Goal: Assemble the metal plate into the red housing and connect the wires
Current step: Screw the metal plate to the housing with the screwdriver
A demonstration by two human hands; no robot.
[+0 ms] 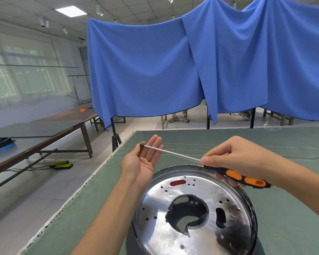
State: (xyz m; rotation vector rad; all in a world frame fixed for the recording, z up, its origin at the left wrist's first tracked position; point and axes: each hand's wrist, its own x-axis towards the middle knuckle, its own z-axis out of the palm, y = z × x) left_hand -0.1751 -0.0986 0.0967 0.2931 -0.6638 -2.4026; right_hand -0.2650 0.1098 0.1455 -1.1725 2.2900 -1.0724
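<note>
The right hand grips the screwdriver, its shaft pointing to ten o'clock with the tip on the flat, open left hand; the metal plate lies at six o'clock on the table.

Your near path is blocked by the metal plate, which fills the table close to you. The screwdriver bars the way just beyond it. Green cloth lies open far and right.
</note>
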